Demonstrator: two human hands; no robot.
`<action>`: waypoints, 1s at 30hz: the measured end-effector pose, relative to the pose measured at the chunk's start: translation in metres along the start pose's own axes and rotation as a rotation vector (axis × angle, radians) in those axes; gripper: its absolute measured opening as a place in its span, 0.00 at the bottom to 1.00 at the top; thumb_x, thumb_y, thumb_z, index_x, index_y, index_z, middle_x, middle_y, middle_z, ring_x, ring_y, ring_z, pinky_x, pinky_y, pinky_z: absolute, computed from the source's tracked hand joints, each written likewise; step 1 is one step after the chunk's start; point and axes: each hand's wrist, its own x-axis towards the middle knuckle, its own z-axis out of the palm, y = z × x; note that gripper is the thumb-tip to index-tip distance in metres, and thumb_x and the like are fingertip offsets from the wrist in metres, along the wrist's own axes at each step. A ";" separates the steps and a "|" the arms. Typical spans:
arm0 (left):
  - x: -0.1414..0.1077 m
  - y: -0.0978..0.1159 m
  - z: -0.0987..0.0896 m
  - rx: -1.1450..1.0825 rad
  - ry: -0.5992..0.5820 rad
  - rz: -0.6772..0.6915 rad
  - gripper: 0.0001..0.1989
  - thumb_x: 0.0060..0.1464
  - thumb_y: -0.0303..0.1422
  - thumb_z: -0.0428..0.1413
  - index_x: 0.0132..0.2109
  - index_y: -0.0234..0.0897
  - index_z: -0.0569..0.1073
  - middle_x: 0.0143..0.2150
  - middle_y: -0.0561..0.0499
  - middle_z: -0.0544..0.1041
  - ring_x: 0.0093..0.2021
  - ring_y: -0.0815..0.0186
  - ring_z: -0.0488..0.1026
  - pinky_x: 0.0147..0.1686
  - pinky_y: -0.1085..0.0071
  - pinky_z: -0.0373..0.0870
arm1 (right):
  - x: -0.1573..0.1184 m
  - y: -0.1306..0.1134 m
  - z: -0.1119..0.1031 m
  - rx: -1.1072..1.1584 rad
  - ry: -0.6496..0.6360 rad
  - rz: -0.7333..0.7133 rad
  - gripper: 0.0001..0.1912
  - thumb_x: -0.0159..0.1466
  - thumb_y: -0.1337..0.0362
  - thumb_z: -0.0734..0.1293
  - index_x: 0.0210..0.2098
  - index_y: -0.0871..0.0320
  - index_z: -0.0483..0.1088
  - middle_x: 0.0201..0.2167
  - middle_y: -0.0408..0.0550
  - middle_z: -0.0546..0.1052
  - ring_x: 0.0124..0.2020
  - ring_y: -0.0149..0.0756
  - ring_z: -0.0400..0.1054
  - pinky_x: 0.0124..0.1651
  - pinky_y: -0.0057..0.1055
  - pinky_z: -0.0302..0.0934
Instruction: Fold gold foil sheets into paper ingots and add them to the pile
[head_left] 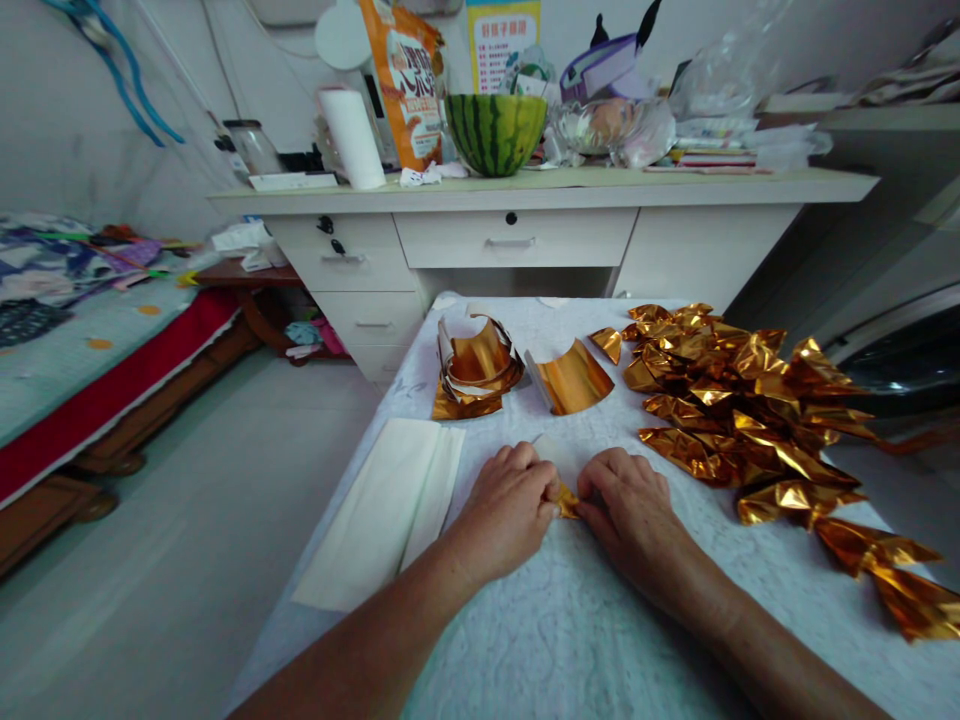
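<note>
Between my two hands, near the middle of the cloth-covered table, is a small piece of gold foil (566,501). My left hand (514,503) pinches its left side, fingers curled. On the other side, my right hand (626,508) grips the foil's right edge with bent fingers. A whitish sheet (553,455) shows just beyond the fingers, partly hidden. Folded white paper (375,505) lies left of my left hand. Farther back are a stack of curled gold sheets (480,360) and one separate curled gold sheet (574,378).
Many twisted gold foil pieces (750,400) cover the table's right side. Behind the table stands a white desk (517,198) bearing a halved watermelon (496,132), an orange bag (411,90) and a white roll (352,138). A bed (82,365) is at the left.
</note>
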 end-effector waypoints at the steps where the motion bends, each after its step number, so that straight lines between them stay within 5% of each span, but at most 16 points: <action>1: 0.000 0.000 0.000 -0.004 -0.006 -0.001 0.05 0.54 0.25 0.53 0.33 0.39 0.68 0.39 0.50 0.67 0.43 0.61 0.64 0.43 0.67 0.62 | 0.000 0.000 0.001 0.004 0.006 -0.002 0.05 0.59 0.72 0.66 0.33 0.55 0.71 0.40 0.51 0.72 0.43 0.46 0.62 0.42 0.39 0.55; 16: 0.001 0.000 -0.002 -0.014 -0.033 -0.016 0.04 0.56 0.27 0.55 0.32 0.38 0.68 0.39 0.51 0.67 0.44 0.61 0.64 0.44 0.67 0.62 | -0.005 -0.006 0.010 -0.087 0.121 -0.049 0.06 0.64 0.60 0.63 0.35 0.56 0.65 0.39 0.51 0.69 0.40 0.46 0.60 0.41 0.41 0.54; 30: 0.001 0.000 -0.003 -0.023 -0.050 -0.037 0.05 0.54 0.25 0.53 0.33 0.39 0.70 0.40 0.51 0.68 0.44 0.61 0.65 0.45 0.66 0.62 | -0.009 0.016 0.013 -0.045 0.136 -0.088 0.19 0.63 0.62 0.64 0.53 0.52 0.62 0.57 0.55 0.65 0.57 0.51 0.57 0.56 0.53 0.53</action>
